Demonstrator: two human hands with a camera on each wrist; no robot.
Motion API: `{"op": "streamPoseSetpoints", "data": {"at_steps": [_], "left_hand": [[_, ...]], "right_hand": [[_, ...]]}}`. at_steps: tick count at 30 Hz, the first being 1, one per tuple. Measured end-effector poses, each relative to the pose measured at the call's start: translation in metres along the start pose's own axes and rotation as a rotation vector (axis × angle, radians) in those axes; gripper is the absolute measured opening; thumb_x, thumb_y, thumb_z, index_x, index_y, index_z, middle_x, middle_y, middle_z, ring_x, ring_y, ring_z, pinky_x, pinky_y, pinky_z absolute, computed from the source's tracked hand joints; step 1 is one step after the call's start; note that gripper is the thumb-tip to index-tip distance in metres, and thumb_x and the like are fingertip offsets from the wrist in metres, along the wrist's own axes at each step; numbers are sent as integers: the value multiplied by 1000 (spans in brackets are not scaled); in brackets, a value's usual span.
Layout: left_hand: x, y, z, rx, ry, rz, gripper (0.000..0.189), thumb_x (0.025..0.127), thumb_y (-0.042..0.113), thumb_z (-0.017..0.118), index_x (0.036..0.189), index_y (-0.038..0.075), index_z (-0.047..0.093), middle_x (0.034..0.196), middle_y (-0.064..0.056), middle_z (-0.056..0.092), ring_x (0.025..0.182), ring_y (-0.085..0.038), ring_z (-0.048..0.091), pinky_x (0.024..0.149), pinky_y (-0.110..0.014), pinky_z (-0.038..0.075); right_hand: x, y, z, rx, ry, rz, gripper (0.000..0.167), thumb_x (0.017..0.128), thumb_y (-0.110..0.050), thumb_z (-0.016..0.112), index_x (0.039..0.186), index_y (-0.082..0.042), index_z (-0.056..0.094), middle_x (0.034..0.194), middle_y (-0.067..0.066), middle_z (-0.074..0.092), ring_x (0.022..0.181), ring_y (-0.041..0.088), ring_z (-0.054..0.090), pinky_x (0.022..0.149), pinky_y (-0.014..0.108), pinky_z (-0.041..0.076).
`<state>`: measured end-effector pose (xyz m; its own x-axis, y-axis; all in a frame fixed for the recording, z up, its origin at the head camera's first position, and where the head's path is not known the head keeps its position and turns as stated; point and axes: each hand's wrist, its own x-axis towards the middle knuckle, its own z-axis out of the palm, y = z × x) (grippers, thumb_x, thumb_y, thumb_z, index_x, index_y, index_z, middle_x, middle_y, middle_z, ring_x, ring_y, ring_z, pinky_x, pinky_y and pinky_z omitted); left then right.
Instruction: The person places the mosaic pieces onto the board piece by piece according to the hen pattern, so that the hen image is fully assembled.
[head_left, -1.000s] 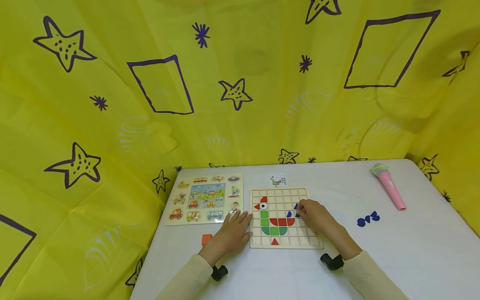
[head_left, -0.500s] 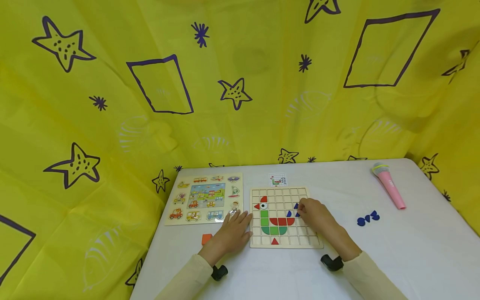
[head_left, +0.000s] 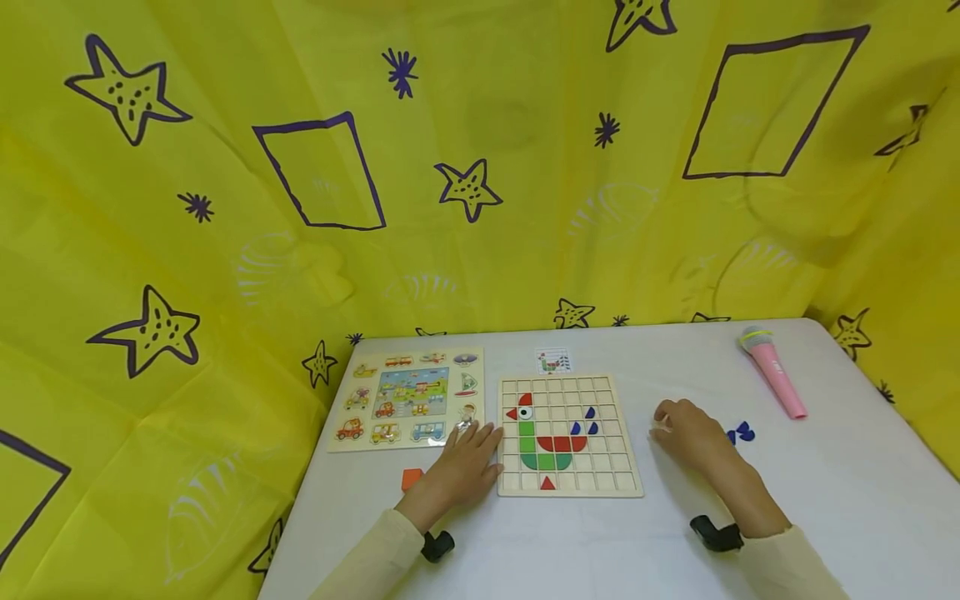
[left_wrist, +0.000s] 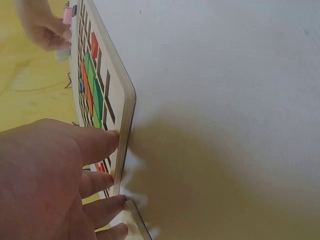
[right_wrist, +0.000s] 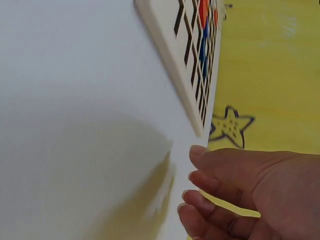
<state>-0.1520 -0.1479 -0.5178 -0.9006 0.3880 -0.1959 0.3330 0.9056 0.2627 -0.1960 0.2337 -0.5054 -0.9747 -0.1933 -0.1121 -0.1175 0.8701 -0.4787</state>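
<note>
A wooden grid board point(head_left: 630, 479) lies on the table, with colored pieces forming a bird. Its tail end has three blue pieces point(head_left: 590, 412), beside a red row point(head_left: 562, 444); a red triangle point(head_left: 547, 482) sits near the front edge. My left hand point(head_left: 467, 467) touches the board's left edge with extended fingers, as the left wrist view confirms with its fingertips point(left_wrist: 112, 140) against the wood. Right of the board, my right hand point(head_left: 693, 435) is above the table, fingers loosely bent and holding nothing visible. It partly hides loose blue pieces point(head_left: 744, 432).
Left of the board lies a vehicle picture puzzle point(head_left: 345, 437), with an orange block point(head_left: 412, 479) in front of it. A small picture card point(head_left: 553, 361) rests behind the grid. Toward the back right lies a pink microphone point(head_left: 780, 379). A yellow curtain point(head_left: 525, 267) stands behind the table.
My right hand has left the blue pieces on the board and moved right toward the loose ones. The blue pieces it covered now show fully. My left hand stays in place.
</note>
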Motion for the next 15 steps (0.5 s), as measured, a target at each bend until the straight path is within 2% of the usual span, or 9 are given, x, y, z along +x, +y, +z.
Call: {"op": "streamPoseSetpoints", "data": {"at_steps": [8, 12, 15], "left_hand": [[0, 0, 1, 11, 1, 3, 62, 108, 36, 58, 163, 12, 40, 169, -12, 39, 159, -38, 29, 130, -62, 18], [0, 0, 1, 10, 5, 7, 62, 108, 35, 58, 163, 11, 41, 168, -12, 40, 159, -38, 29, 130, -62, 18], [0, 0, 1, 8, 3, 6, 62, 108, 35, 57, 163, 12, 40, 169, -12, 39, 159, -37, 29, 130, -62, 18]], "right_hand": [[-23, 43, -21, -78, -11, 24, 41, 92, -12, 76, 116, 15, 56, 104, 37, 52, 87, 48, 60, 73, 64, 52], [-27, 56, -23, -76, 1, 19, 30, 94, -7, 72, 108, 13, 55, 99, 34, 52, 86, 47, 60, 74, 63, 52], [-28, 61, -22, -73, 19, -14, 19, 94, -3, 69, 99, 8, 56, 91, 26, 55, 82, 39, 59, 73, 58, 52]]}}
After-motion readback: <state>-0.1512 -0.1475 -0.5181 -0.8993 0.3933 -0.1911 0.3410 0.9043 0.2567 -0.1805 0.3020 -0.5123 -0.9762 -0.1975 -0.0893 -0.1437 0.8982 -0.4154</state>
